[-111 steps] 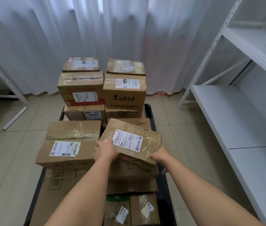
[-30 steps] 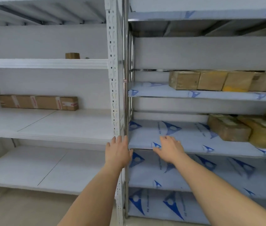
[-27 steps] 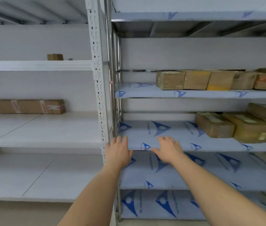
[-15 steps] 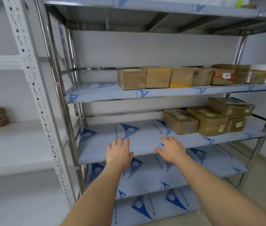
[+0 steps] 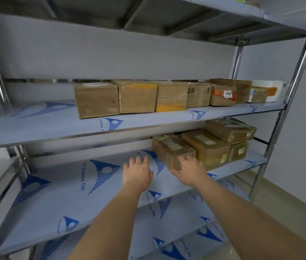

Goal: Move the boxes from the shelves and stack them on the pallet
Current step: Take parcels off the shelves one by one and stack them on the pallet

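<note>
Metal shelving unit [image 5: 296, 72], chrome uprights, fills the view. Shelf boards wrapped in pale film printed with blue triangular logos.

Upper shelf [image 5: 54, 124]: a row of cardboard boxes runs from centre to the right end. Leftmost box [image 5: 97, 99] plain brown, white label on top. Next to it a wider box [image 5: 138, 96] with yellow tape along its top edge, then a box with a yellow band [image 5: 171, 98] at its base. Further right, smaller cartons, one carrying a round white sticker [image 5: 228, 94] reading 5006. A white container [image 5: 272, 89] sits at the far right end.

Middle shelf [image 5: 64, 194]: bare film on the left half, a cluster of boxes at the right. Nearest box [image 5: 172, 150] lies lengthwise, label on top, wrapped in clear tape. Just beside it a larger flat box [image 5: 207, 147]. A third box [image 5: 229, 128] is stacked at the rear right, on top of a small carton [image 5: 239, 151].

Lower shelf [image 5: 176, 222] partly seen beneath, same film.

Both forearms reach in from the bottom edge. Left hand [image 5: 138, 170] over the bare film of the middle shelf, fingers extended and spread, gripping nothing, near the nearest box's left side but apart from it. Right hand [image 5: 189, 171] at the front corner of the nearest box, fingers relaxed and extended toward it; whether the fingertips touch the cardboard cannot be told, blur at that spot.

Beige floor [image 5: 289, 199] at lower right.
</note>
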